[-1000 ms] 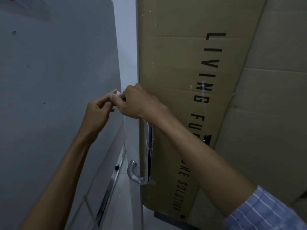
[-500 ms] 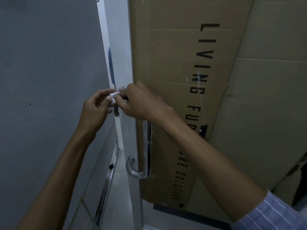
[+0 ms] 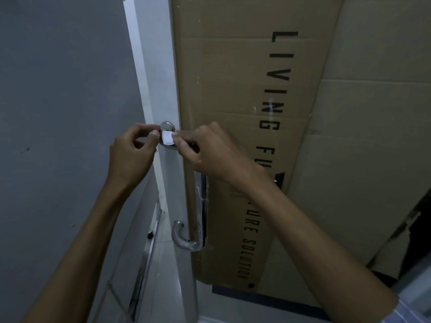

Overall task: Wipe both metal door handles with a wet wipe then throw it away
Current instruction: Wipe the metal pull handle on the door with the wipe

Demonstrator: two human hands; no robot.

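A small folded white wet wipe [image 3: 168, 137] is pinched between the fingertips of my left hand [image 3: 133, 155] and my right hand [image 3: 210, 152], just in front of the upper mount [image 3: 167, 125] of a long chrome door handle [image 3: 201, 220]. The handle runs down the glass door edge and curls into a J-shaped lower end [image 3: 180, 236]. Its upper stretch is hidden behind my right hand. Plastic film clings to the bar. A second handle is not visible.
A tall cardboard sheet [image 3: 233, 89] printed with black letters leans behind the glass door. A grey wall panel [image 3: 58, 113] fills the left. A metal floor rail [image 3: 144, 259] runs along the bottom between wall and door. More cardboard [image 3: 373, 136] stands at the right.
The view has shifted, revealing the handle's round upper mount. Both hands have stayed together on the wipe, and more of the white wipe now shows between the fingertips.
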